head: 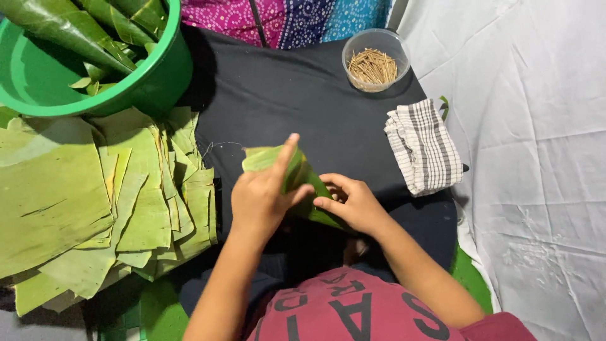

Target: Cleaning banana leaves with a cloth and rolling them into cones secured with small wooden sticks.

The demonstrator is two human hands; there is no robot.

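Both hands roll a green leaf piece into a cone over the black cloth

The left hand [262,199] and right hand [353,202] both grip the leaf piece [297,177] between them; cut leaves [113,202] lie stacked near the left hand

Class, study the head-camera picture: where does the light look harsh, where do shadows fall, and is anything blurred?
Head view: the white sheet is the brightest area, near washed out; the green tub casts a dark shadow onto the black cloth; both hands, left and right, are slightly soft around the folded leaf; the stacked leaves are evenly lit and sharp.
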